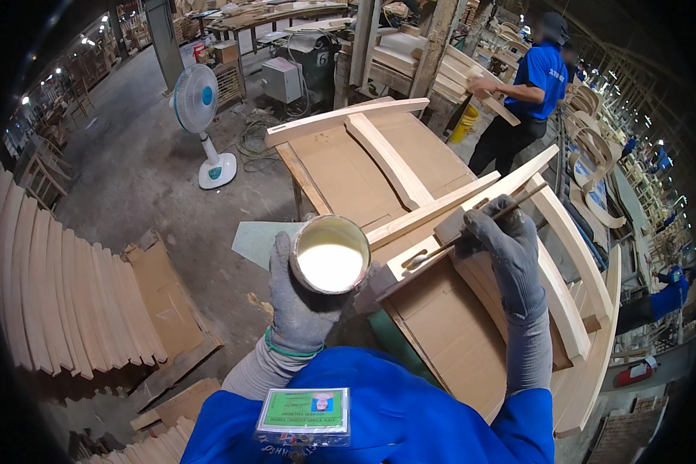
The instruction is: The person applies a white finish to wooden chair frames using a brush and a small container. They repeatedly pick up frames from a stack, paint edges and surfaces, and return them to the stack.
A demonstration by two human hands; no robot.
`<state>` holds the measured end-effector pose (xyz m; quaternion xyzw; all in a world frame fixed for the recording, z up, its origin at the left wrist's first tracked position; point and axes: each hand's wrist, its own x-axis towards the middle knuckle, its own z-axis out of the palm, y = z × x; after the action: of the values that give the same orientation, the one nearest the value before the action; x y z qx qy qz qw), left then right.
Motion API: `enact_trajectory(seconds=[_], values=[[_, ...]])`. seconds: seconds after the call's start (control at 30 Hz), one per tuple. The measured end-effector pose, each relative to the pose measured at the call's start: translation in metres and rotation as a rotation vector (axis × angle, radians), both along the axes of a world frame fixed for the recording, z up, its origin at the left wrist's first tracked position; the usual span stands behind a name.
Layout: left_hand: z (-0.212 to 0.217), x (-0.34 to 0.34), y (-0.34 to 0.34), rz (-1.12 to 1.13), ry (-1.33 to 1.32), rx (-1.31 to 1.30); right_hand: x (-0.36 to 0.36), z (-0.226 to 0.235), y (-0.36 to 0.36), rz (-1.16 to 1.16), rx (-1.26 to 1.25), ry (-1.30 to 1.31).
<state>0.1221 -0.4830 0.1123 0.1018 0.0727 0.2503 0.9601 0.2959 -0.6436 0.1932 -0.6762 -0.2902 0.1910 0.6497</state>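
Note:
My left hand (305, 309), in a grey knit glove, is wrapped round a round pot (325, 226) of creamy white liquid (330, 265). My right hand (512, 263), gloved likewise, grips a thin stick (442, 250) slanting down to the left. The stick's whitish, coated tip rests at or just over a slot near the end of a pale wooden rail (398, 271); whether it touches cannot be told. Under my right hand lies a curved wooden piece (483, 290). More curved wooden pieces (568, 309) lie to its right on the cardboard-covered table (433, 332).
Behind, a curved rail (348, 122) and a slat (387, 158) lie on cardboard. A standing fan (197, 100) is at the far left. Rows of curved slats (69, 286) are stacked at left. A co-worker in blue (537, 85) handles wood at the far right.

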Motion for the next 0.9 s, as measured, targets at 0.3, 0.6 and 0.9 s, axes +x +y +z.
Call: enact_trajectory(seconds=[0.3,0.6,0.9], values=[[-0.010,-0.004,-0.005,-0.043,-0.032,-0.008,0.001,-0.005,0.013,0.079,-0.032,-0.036],[-0.007,-0.006,-0.008,-0.012,-0.039,0.035,0.020,0.009,0.005,0.001,-0.099,-0.149],[-0.007,-0.005,-0.013,0.150,0.030,0.523,0.015,0.012,0.010,0.115,-0.153,-0.266]])
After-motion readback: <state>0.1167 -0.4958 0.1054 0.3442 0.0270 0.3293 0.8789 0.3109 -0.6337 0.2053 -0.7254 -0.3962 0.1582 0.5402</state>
